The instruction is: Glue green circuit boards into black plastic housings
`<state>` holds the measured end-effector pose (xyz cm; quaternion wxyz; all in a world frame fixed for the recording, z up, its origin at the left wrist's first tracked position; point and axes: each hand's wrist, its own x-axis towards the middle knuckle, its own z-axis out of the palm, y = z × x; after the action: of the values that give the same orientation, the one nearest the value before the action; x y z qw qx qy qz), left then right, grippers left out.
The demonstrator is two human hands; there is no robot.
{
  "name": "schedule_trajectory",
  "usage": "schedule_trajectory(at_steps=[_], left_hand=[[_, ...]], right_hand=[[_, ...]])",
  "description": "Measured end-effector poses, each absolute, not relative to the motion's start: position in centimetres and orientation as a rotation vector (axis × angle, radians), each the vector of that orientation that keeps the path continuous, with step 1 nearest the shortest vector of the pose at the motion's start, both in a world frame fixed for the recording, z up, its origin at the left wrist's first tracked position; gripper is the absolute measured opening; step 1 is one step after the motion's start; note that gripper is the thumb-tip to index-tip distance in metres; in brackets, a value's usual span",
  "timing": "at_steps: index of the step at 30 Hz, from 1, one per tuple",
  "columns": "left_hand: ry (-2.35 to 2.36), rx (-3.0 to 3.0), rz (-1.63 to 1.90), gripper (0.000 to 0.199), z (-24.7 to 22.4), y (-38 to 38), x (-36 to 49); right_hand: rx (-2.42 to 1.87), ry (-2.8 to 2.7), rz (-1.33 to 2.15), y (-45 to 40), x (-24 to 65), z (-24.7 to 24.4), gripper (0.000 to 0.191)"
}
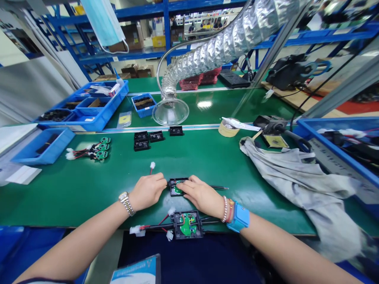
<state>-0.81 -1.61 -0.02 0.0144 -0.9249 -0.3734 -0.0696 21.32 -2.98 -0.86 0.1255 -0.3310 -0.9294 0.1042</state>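
the black junction box (174, 183) with green circuit board (178, 190) lies on the table (74, 193) under the right hand (201, 196), its fingers open flat on it; the left hand (147, 192) is just beside, holding nothing

Matt black plastic housing (172, 188), glossy green bench mat (71, 197), crinkled foil duct (219, 45), grey cloth (310, 189)
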Motion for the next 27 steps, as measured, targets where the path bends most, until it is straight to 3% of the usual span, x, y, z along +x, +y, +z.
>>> schedule_trajectory(at_steps=[6,15,27], left_hand=[[-1.178,-2.906,-0.131,0.024,-1.8,-2.3,-0.5],[-1.121,-2.979,-0.097,0.023,0.8,-1.6,0.1],[-1.078,-2.916,-0.047,0.020,-0.3,-1.9,0.3]], right_hand=[[-0.920,-2.715,0.294,-2.8,21.2,-1.0,0.033],[-0.948,-2.713,0.254,-2.8,21.0,-1.0,0.038],[-0.917,-2.739,0.273,-2.6,20.9,-1.1,0.029]])
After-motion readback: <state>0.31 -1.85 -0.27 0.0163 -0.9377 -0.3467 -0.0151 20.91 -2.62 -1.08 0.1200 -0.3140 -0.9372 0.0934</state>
